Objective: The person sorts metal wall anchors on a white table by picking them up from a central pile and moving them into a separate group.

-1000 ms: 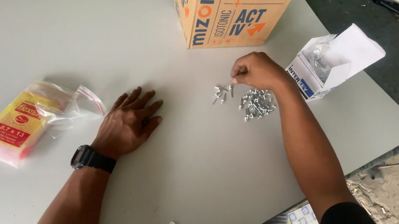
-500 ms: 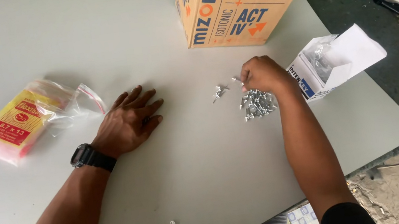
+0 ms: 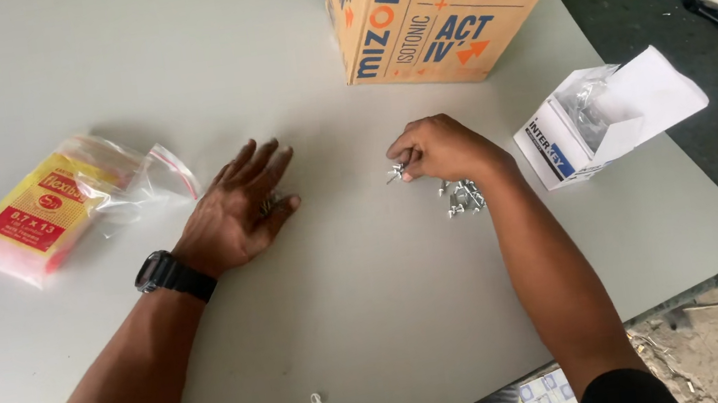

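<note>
Right grip (image 3: 431, 150) on screws (image 3: 460, 197), grey table (image 3: 347, 323), dark floor (image 3: 678, 30).

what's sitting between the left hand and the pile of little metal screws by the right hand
Nothing visible. Only bare grey table lies between the left hand, resting flat, and the screws. The right hand is on the pile's near edge.

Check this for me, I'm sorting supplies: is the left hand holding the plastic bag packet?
No, the left hand lies flat and empty on the table, apart from the plastic bag packet.
</note>
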